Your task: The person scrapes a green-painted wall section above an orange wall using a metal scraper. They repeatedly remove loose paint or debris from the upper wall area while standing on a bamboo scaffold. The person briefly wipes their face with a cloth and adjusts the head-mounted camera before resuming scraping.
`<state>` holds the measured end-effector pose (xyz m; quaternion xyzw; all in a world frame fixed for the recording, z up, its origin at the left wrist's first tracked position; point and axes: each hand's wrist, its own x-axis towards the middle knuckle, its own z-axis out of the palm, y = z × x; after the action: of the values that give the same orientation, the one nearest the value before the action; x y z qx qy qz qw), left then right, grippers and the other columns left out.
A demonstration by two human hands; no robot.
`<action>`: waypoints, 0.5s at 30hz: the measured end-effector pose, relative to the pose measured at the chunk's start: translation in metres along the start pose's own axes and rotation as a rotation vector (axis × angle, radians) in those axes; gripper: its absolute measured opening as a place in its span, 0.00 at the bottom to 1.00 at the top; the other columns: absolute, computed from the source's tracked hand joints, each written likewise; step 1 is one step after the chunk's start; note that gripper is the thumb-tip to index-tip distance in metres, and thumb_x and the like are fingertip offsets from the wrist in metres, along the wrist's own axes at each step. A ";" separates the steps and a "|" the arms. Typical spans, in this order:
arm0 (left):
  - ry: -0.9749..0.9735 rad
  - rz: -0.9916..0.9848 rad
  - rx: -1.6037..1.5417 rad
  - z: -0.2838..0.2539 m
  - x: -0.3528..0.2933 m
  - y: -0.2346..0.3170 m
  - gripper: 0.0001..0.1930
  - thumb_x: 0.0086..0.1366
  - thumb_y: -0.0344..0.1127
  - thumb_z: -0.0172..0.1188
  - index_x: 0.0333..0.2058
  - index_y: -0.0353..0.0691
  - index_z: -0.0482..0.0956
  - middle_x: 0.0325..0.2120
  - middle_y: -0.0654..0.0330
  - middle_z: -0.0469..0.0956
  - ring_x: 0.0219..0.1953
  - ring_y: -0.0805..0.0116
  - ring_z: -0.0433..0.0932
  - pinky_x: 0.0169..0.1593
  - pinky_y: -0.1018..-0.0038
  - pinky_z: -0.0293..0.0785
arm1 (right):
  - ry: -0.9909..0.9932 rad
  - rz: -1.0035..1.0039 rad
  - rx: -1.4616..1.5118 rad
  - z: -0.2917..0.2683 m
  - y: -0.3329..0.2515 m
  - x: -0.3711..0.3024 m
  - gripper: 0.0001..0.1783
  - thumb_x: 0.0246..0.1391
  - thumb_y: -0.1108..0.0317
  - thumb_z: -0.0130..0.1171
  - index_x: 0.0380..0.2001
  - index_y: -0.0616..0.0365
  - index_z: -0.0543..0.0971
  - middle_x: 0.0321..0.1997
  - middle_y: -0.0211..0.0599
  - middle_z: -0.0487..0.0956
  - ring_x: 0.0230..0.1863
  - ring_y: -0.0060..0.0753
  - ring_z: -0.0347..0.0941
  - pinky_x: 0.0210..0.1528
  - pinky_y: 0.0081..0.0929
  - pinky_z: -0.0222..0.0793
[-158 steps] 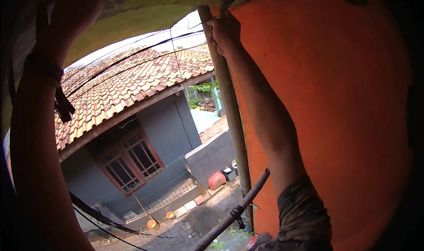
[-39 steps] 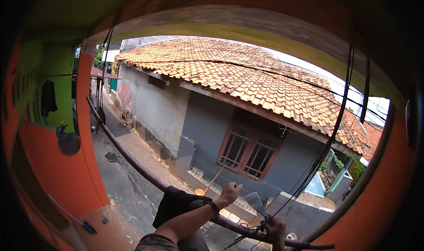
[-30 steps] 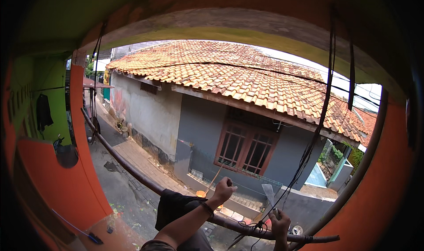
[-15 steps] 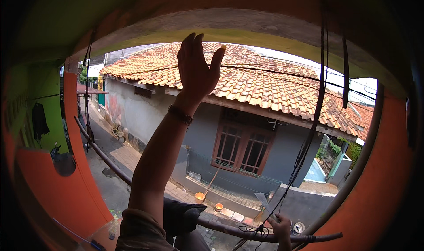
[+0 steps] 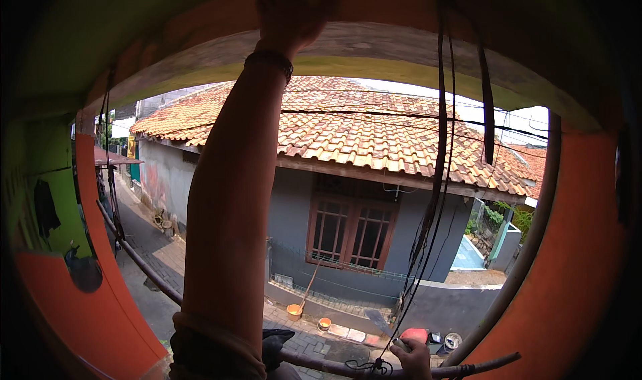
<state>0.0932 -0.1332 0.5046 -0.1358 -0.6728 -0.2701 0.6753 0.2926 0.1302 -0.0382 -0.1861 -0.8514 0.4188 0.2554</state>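
Observation:
My left hand (image 5: pixel 289 16) is raised high, in shadow and somewhat blurred, against the orange face of the beam (image 5: pixel 401 9). Its thumb is spread away from the fingers, with nothing seen in it; whether it touches the beam is hard to tell. Low on the right, my right hand (image 5: pixel 413 358) is closed around the handle of a scraper (image 5: pixel 380 322), whose flat, broad blade points up and to the left. That hand is next to a horizontal pole (image 5: pixel 328 364) and dark cords (image 5: pixel 435 199) hanging from above.
Orange posts (image 5: pixel 582 246) frame the opening on both sides. Beyond and below lies a paved lane (image 5: pixel 160 253) with orange buckets (image 5: pixel 294 311) and a red rounded object (image 5: pixel 416 334). Across it stands a grey house with a tiled roof (image 5: pixel 361 133). Cables cross the opening.
My left hand has gone up from in front of the roof to the beam's orange face. My right hand, still holding the scraper, sits slightly lower and further left in view. The view has tilted upward.

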 end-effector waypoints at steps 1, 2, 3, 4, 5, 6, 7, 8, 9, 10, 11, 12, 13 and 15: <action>0.002 0.005 0.003 0.000 0.000 0.005 0.49 0.61 0.68 0.30 0.61 0.22 0.42 0.63 0.38 0.41 0.67 0.48 0.39 0.67 0.61 0.34 | -0.001 -0.007 0.030 0.000 0.002 -0.001 0.27 0.44 0.56 0.64 0.44 0.66 0.76 0.35 0.49 0.79 0.37 0.38 0.75 0.43 0.29 0.69; 0.013 0.025 0.006 0.000 0.000 0.009 0.48 0.61 0.68 0.30 0.61 0.22 0.42 0.63 0.39 0.41 0.67 0.49 0.39 0.67 0.61 0.33 | -0.001 -0.007 0.029 0.000 0.003 -0.001 0.27 0.44 0.56 0.64 0.44 0.66 0.76 0.35 0.49 0.79 0.37 0.38 0.75 0.43 0.29 0.69; 0.024 0.045 0.009 0.002 0.000 0.015 0.48 0.61 0.67 0.31 0.61 0.23 0.42 0.63 0.39 0.42 0.67 0.49 0.39 0.67 0.62 0.33 | -0.001 -0.007 0.028 0.000 0.004 0.000 0.27 0.44 0.57 0.64 0.44 0.65 0.76 0.35 0.49 0.80 0.36 0.37 0.75 0.42 0.29 0.69; 0.034 0.066 0.012 0.003 0.000 0.021 0.47 0.61 0.67 0.31 0.61 0.23 0.42 0.64 0.40 0.42 0.67 0.49 0.39 0.67 0.62 0.33 | -0.001 -0.006 0.027 0.000 0.004 0.001 0.27 0.44 0.57 0.64 0.44 0.65 0.76 0.35 0.49 0.80 0.36 0.37 0.75 0.42 0.29 0.69; 0.042 0.094 -0.005 0.004 -0.001 0.027 0.47 0.62 0.66 0.31 0.61 0.24 0.43 0.64 0.40 0.42 0.67 0.49 0.40 0.67 0.62 0.33 | 0.000 0.001 0.038 -0.001 0.003 0.001 0.26 0.44 0.57 0.64 0.44 0.64 0.76 0.35 0.48 0.80 0.36 0.37 0.75 0.42 0.29 0.69; 0.051 0.122 -0.022 0.005 -0.002 0.033 0.46 0.62 0.66 0.31 0.61 0.24 0.43 0.64 0.41 0.42 0.67 0.50 0.40 0.67 0.62 0.33 | 0.000 0.008 0.048 -0.003 0.002 0.001 0.26 0.44 0.57 0.64 0.44 0.64 0.77 0.34 0.48 0.80 0.36 0.37 0.75 0.41 0.29 0.69; 0.059 0.150 -0.039 0.006 -0.004 0.037 0.46 0.62 0.65 0.31 0.61 0.25 0.43 0.64 0.42 0.43 0.67 0.50 0.40 0.67 0.62 0.33 | 0.000 0.014 0.058 -0.004 0.000 0.001 0.26 0.43 0.57 0.65 0.44 0.63 0.77 0.34 0.48 0.80 0.35 0.37 0.75 0.41 0.29 0.69; 0.064 0.166 -0.044 0.007 -0.005 0.041 0.45 0.62 0.65 0.32 0.61 0.25 0.44 0.64 0.42 0.43 0.67 0.50 0.40 0.67 0.62 0.33 | 0.002 0.015 0.060 -0.005 -0.001 0.001 0.26 0.44 0.57 0.64 0.44 0.63 0.77 0.34 0.48 0.80 0.35 0.36 0.75 0.41 0.29 0.69; 0.069 0.182 -0.048 0.008 -0.006 0.043 0.45 0.63 0.64 0.32 0.61 0.25 0.44 0.64 0.42 0.44 0.67 0.50 0.41 0.67 0.62 0.34 | 0.004 0.016 0.061 -0.007 -0.002 0.001 0.25 0.44 0.57 0.64 0.44 0.62 0.77 0.34 0.48 0.80 0.35 0.36 0.75 0.41 0.29 0.69; 0.075 0.199 -0.053 0.009 -0.006 0.045 0.44 0.63 0.64 0.32 0.61 0.25 0.45 0.64 0.43 0.44 0.67 0.50 0.41 0.67 0.61 0.34 | 0.006 0.016 0.063 -0.007 -0.003 0.001 0.25 0.44 0.57 0.64 0.43 0.62 0.77 0.34 0.47 0.80 0.35 0.36 0.75 0.41 0.29 0.69; 0.080 0.218 -0.068 0.009 -0.007 0.047 0.44 0.63 0.64 0.32 0.61 0.25 0.45 0.64 0.43 0.44 0.67 0.50 0.41 0.67 0.61 0.34 | 0.006 0.010 0.040 -0.007 -0.003 0.002 0.25 0.44 0.57 0.64 0.43 0.62 0.77 0.34 0.47 0.80 0.35 0.36 0.75 0.41 0.29 0.69; 0.085 0.236 -0.083 0.009 -0.008 0.048 0.44 0.63 0.63 0.33 0.61 0.25 0.46 0.64 0.43 0.44 0.67 0.50 0.41 0.67 0.61 0.35 | 0.006 0.003 0.018 -0.007 -0.002 0.002 0.25 0.44 0.57 0.64 0.43 0.63 0.77 0.33 0.47 0.80 0.35 0.36 0.75 0.41 0.29 0.68; 0.090 0.255 -0.098 0.009 -0.008 0.050 0.43 0.63 0.63 0.33 0.61 0.26 0.46 0.64 0.43 0.44 0.67 0.50 0.41 0.67 0.61 0.35 | 0.007 -0.003 -0.004 -0.007 -0.002 0.002 0.25 0.45 0.57 0.64 0.43 0.63 0.77 0.33 0.47 0.79 0.35 0.36 0.75 0.41 0.29 0.68; 0.141 0.272 -0.117 0.009 -0.008 0.051 0.43 0.63 0.63 0.33 0.61 0.26 0.46 0.64 0.43 0.44 0.67 0.51 0.42 0.67 0.62 0.36 | 0.004 -0.018 0.011 -0.006 -0.003 0.001 0.25 0.45 0.58 0.63 0.43 0.63 0.77 0.33 0.48 0.80 0.35 0.36 0.75 0.41 0.29 0.68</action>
<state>0.1136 -0.0854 0.5064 -0.2455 -0.5824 -0.2238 0.7419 0.2948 0.1331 -0.0325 -0.1779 -0.8501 0.4209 0.2619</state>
